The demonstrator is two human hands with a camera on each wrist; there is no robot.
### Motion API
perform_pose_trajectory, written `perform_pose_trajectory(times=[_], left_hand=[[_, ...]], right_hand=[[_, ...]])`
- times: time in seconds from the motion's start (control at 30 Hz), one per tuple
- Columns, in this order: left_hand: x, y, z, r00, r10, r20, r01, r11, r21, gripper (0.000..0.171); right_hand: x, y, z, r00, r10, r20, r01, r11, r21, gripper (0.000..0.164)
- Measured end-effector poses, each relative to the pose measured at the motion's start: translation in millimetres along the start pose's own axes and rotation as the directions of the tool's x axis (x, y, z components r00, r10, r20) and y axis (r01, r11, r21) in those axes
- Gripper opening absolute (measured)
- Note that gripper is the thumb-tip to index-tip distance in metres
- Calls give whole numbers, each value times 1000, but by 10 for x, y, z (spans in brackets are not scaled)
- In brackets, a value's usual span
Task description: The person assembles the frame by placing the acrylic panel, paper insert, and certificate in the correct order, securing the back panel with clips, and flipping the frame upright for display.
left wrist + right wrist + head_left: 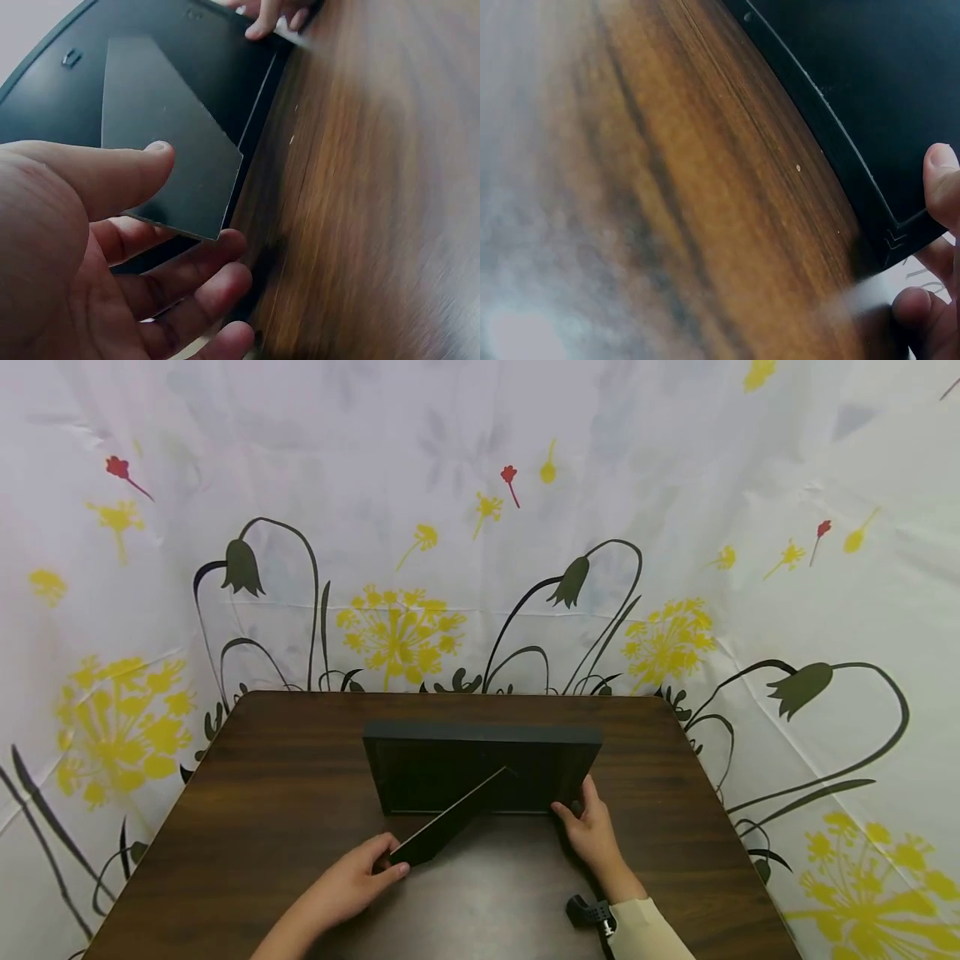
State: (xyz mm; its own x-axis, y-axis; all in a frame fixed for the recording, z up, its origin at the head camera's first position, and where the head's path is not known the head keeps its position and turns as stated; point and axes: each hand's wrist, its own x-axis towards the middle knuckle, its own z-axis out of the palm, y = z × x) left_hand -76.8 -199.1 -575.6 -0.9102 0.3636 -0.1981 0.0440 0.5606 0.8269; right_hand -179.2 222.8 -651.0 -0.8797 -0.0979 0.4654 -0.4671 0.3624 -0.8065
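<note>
A black picture frame stands on its long edge on the table, its back toward me. From that back an easel leg swings out toward the lower left; in the left wrist view the leg is a tapered dark panel. My left hand pinches the leg's free end, thumb on top and fingers beneath. My right hand holds the frame by its lower right corner. In the right wrist view, the thumb of that hand lies on the back panel near the corner, other fingers behind the frame.
The dark wooden table extends around the frame, with glare in front of it. A flower-printed cloth hangs behind and along the sides. A black strap device sits at the right wrist by a beige sleeve.
</note>
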Motion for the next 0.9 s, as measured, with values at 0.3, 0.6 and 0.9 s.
perform_pose_trajectory(times=[0.3, 0.6, 0.9], left_hand=[[-75, 163, 144, 992, 101, 74, -106, 993, 54, 20], [-125, 298, 222, 981, -5, 195, -15, 995, 97, 50], [-132, 261, 386, 924, 72, 376, -113, 990, 87, 27]], right_hand=[[-13, -11, 33, 998, -63, -13, 63, 998, 23, 60], [-26, -50, -7, 998, 58, -12, -59, 997, -48, 54], [-33, -69, -15, 995, 100, -16, -102, 987, -127, 26]])
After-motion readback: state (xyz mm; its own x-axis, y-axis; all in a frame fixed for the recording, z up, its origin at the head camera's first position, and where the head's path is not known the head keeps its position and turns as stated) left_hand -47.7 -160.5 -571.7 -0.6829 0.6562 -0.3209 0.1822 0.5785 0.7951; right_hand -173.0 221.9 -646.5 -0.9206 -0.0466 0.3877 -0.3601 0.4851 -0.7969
